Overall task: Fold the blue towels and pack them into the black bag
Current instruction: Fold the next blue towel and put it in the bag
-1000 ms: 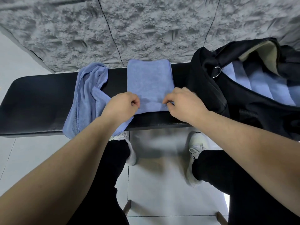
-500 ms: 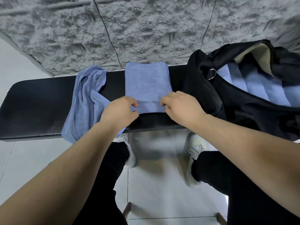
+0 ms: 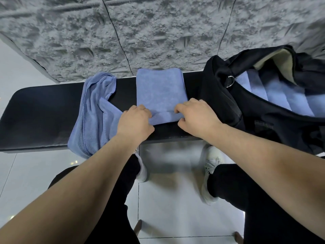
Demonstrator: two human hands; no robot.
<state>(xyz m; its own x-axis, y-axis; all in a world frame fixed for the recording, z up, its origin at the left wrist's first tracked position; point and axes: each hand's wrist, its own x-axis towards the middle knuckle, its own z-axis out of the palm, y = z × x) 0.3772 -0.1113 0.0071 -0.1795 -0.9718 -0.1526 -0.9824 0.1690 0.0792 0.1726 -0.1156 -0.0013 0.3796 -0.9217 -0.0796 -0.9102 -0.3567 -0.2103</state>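
Near edge now rolled up; both hands point(image 3: 134, 120) point(image 3: 197, 117) pinch folded blue towel point(image 3: 161, 90).

Towel's point(image 3: 161, 92) near edge now rolled under hands point(image 3: 135, 118).

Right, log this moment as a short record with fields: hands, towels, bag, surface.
left hand: left hand grips the near left corner of the folded towel
right hand: right hand pinches its near right corner
near edge: turned up into a small roll between the hands
other towel: crumpled towel to the left, hanging over the bench edge
bag: black bag open on the right, blue towels inside
surface: black bench
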